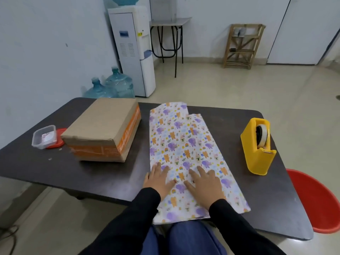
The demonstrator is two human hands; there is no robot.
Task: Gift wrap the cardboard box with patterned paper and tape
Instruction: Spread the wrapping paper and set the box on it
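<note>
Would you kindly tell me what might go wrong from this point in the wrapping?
1. The patterned paper, pressed flat by the left hand and right hand, overhangs the near edge of the table; it might slip or crease there.
2. Spreading the folded sheet may nudge the tape dispenser, which stands near the right edge.
3. The cardboard box sits beside the paper, not on it; dragging it across could wrinkle the sheet.

walls (46, 43) are showing pale | floor (220, 85) beige | dispenser (132, 52) is standing by left wall, two jugs (119, 83) sitting beside it | side table (171, 22) and rack (241, 45) standing at far wall | red chair (316, 203) sitting right of table (55, 162)
</note>
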